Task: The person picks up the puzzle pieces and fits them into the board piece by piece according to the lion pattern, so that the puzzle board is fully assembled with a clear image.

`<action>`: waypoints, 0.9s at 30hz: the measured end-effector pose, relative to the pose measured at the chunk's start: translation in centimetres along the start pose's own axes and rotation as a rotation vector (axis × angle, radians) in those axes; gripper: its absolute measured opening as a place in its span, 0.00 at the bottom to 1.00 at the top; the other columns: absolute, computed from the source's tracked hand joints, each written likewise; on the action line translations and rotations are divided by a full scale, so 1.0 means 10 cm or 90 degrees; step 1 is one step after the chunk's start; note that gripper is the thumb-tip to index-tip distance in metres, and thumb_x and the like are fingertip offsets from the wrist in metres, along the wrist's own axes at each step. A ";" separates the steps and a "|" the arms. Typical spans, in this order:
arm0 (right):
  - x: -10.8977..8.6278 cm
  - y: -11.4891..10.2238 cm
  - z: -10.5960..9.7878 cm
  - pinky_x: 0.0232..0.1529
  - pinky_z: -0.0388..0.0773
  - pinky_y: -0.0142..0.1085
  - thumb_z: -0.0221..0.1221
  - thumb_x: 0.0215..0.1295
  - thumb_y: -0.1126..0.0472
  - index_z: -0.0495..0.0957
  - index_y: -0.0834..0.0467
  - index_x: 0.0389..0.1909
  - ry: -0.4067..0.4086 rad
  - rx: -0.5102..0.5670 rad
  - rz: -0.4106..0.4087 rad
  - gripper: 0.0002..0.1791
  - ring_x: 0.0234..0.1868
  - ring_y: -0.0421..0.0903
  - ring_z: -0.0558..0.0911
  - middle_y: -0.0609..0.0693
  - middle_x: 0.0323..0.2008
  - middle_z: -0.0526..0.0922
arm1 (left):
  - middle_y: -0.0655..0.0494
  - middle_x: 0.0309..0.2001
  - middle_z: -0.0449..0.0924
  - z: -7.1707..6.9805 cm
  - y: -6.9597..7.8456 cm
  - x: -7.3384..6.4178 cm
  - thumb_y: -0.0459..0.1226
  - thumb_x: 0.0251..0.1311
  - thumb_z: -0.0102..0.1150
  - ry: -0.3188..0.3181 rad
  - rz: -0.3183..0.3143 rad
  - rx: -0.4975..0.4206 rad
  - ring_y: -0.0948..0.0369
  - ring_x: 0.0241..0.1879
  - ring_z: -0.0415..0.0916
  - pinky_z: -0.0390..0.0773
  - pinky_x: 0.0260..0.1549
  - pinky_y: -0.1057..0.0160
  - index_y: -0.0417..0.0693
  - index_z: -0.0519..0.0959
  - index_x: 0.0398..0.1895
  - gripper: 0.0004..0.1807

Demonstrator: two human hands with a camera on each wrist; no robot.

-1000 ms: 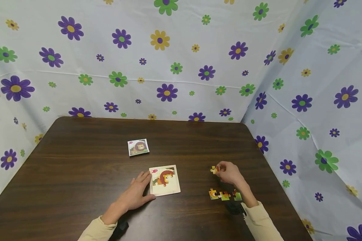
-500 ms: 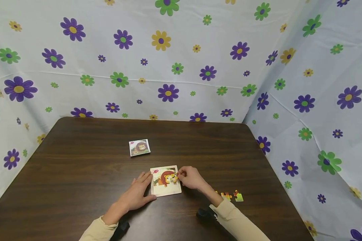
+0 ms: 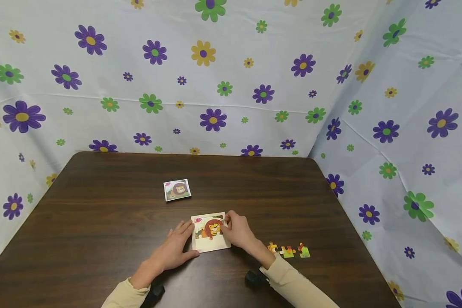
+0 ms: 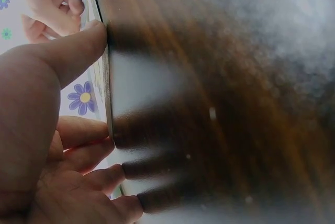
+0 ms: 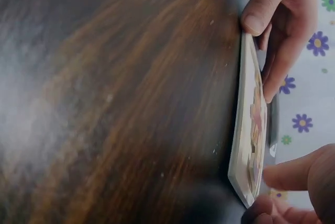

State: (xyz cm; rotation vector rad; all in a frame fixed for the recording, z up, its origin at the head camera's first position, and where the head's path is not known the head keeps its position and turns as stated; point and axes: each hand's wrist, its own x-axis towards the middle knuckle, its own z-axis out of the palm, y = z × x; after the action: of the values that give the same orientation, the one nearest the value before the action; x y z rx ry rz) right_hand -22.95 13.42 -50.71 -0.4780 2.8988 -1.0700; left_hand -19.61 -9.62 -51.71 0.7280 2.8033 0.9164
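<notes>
Probably light and stiff, the puzzle board (image 3: 208, 244) on the worktop (image 3: 108, 209) is best held by its rim (image 3: 212, 250). My left grip (image 3: 173, 248) lies loose against its left side; I can't tell whether my right grip (image 3: 238, 231), opposite, pinches anything.

In front of you, a square, pale wooden puzzle board (image 3: 211, 245) lay flat on the dark brown wood-grain desk (image 3: 119, 222), turned slightly askew. You saw a lion with a red-brown mane and yellow face across its upper part, a pink flower at the top left, and bare pale wood below. Its right side was partly covered. To your right, well apart from the board, three loose jigsaw pieces lay in a row: a yellow-orange piece (image 3: 272, 247), partly hidden, an orange-and-green piece (image 3: 288, 251) and a mostly green, red-tipped piece (image 3: 303, 251).
</notes>
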 end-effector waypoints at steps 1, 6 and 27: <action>0.00 0.00 0.00 0.19 0.63 0.27 0.65 0.57 0.65 0.76 0.64 0.36 -0.001 -0.020 -0.021 0.10 0.19 0.35 0.66 0.46 0.19 0.71 | 0.33 0.67 0.61 0.00 0.00 0.00 0.44 0.51 0.71 0.001 0.001 -0.002 0.34 0.67 0.54 0.55 0.56 0.28 0.28 0.65 0.64 0.42; 0.02 -0.02 -0.01 0.28 0.68 0.27 0.66 0.58 0.60 0.82 0.57 0.47 -0.061 -0.119 -0.117 0.16 0.28 0.37 0.69 0.48 0.34 0.75 | 0.33 0.67 0.61 0.00 0.00 0.01 0.43 0.51 0.71 0.002 0.001 -0.002 0.34 0.67 0.54 0.55 0.56 0.28 0.27 0.65 0.64 0.42; 0.02 0.00 -0.02 0.26 0.67 0.25 0.63 0.55 0.67 0.85 0.59 0.46 -0.109 -0.117 -0.143 0.16 0.28 0.37 0.69 0.50 0.35 0.76 | 0.33 0.67 0.60 -0.01 0.00 0.00 0.44 0.52 0.70 -0.010 0.001 -0.002 0.34 0.67 0.53 0.55 0.56 0.29 0.28 0.65 0.65 0.42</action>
State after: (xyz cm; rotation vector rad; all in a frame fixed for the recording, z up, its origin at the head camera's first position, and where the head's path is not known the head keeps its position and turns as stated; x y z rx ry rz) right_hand -23.17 13.48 -50.48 -0.8750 2.8520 -0.7386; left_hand -19.63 -9.68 -51.58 0.7336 2.7874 0.9122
